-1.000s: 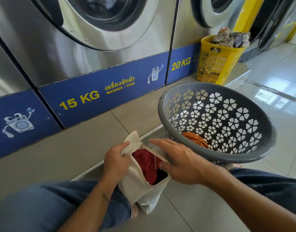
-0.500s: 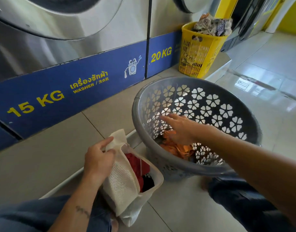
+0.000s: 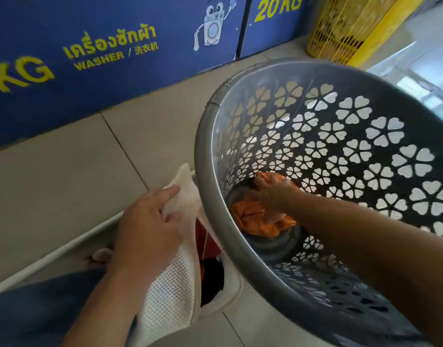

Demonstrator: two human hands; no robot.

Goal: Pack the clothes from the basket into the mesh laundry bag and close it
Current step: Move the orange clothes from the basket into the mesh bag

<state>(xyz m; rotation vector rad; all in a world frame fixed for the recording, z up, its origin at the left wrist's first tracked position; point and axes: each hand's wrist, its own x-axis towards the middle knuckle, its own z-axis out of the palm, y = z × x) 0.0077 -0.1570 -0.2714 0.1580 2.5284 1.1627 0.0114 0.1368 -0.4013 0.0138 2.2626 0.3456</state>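
Right hand (image 3: 270,196) deep in grey basket (image 3: 208,146), fingers closing on orange garment (image 3: 255,221) beneath it. Left hand (image 3: 150,226) grips mesh laundry bag (image 3: 170,294) rim, mouth open. Garment likely soft, light, limp: bunch middle folds.

Bare arms, blue denim trousers

Both forearms are bare to the frame edge, no sleeve showing; the left hand (image 3: 150,229) and right hand (image 3: 271,194) wear no rings or gloves that I can make out. Blue jeans (image 3: 37,309) cover the leg at lower left.
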